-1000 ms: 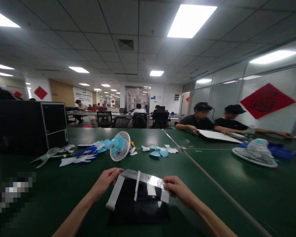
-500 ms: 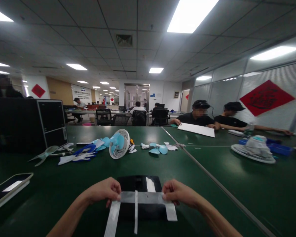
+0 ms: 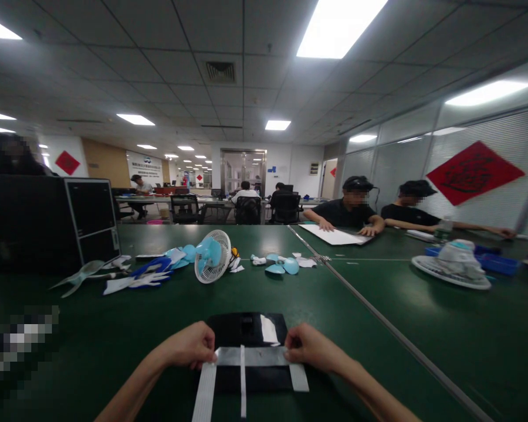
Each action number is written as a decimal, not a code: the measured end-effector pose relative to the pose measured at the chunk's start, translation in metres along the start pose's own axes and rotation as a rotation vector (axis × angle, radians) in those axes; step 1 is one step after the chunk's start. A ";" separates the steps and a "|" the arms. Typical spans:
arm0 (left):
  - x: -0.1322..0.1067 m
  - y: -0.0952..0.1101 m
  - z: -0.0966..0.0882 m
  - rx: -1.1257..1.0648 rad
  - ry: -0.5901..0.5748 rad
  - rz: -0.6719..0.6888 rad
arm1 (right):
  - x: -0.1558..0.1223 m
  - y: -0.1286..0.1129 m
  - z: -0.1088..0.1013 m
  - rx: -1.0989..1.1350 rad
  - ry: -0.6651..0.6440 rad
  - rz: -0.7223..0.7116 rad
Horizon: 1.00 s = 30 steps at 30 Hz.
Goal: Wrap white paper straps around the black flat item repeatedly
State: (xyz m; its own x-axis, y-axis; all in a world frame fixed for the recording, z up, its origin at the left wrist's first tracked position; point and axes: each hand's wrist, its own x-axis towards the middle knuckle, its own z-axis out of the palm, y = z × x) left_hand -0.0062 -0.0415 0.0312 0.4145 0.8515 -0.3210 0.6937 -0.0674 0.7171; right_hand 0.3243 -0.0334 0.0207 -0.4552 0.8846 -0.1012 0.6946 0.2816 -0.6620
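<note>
A flat black pad (image 3: 246, 329) lies on the green table in front of me, with a small white label on its upper right. Across its near half stretches a silvery strip (image 3: 250, 355), with white strips hanging from it at the left (image 3: 205, 392), the middle and the right. My left hand (image 3: 193, 346) pinches the strip's left end with its fingers curled. The strip's right end is pinched the same way by my right hand (image 3: 310, 347). Both hands rest low, close to the pad.
A small white and blue fan (image 3: 212, 256), blue fan parts (image 3: 279, 266) and gloves (image 3: 136, 280) lie farther back. A black computer case (image 3: 53, 220) stands at the left. At the right sit a white fan grille (image 3: 453, 271) and two people with a white board (image 3: 334, 235).
Both hands have brought the strip down and toward me, from held up over the pad to lying across its near half. The people at the right moved their white board.
</note>
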 end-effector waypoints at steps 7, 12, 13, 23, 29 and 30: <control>0.000 0.000 0.001 0.028 0.013 -0.009 | -0.001 -0.001 0.001 -0.018 0.010 -0.019; -0.004 0.005 0.000 0.061 0.012 -0.009 | -0.001 -0.002 0.001 -0.088 0.037 -0.026; -0.005 0.006 0.000 0.078 0.014 -0.010 | -0.001 -0.003 0.001 -0.100 0.040 -0.026; -0.017 0.025 0.007 0.272 0.087 0.197 | -0.005 -0.013 0.002 -0.156 0.066 -0.007; -0.018 0.039 0.020 0.344 -0.022 0.392 | -0.003 -0.011 0.005 -0.180 0.046 -0.060; -0.018 0.041 0.021 0.356 -0.024 0.388 | -0.003 -0.011 0.005 -0.184 0.045 -0.059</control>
State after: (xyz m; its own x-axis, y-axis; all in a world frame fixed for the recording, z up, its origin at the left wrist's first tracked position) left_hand 0.0265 -0.0705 0.0533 0.6914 0.7168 -0.0907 0.6419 -0.5518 0.5324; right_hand 0.3153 -0.0405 0.0242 -0.4752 0.8794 -0.0302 0.7594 0.3925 -0.5188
